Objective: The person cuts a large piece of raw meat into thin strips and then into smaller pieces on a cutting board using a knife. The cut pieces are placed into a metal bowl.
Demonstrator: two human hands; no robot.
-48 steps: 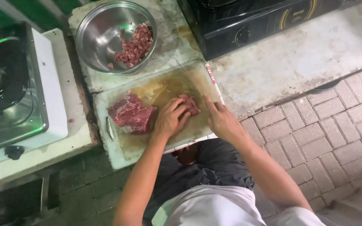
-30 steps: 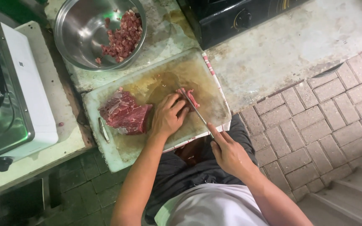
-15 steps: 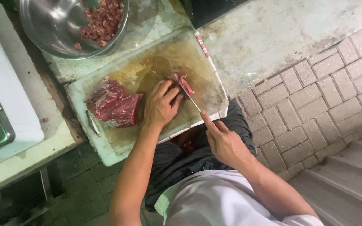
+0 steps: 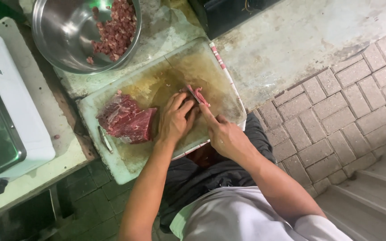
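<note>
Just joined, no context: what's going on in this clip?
A person is slicing raw red meat on a stained cutting board. The left hand pins a small strip of meat while the right hand works a knife against it. A larger slab of meat lies on the board beside the left hand. A metal bowl above the board holds small cut pieces. A stove sits off to one side.
</note>
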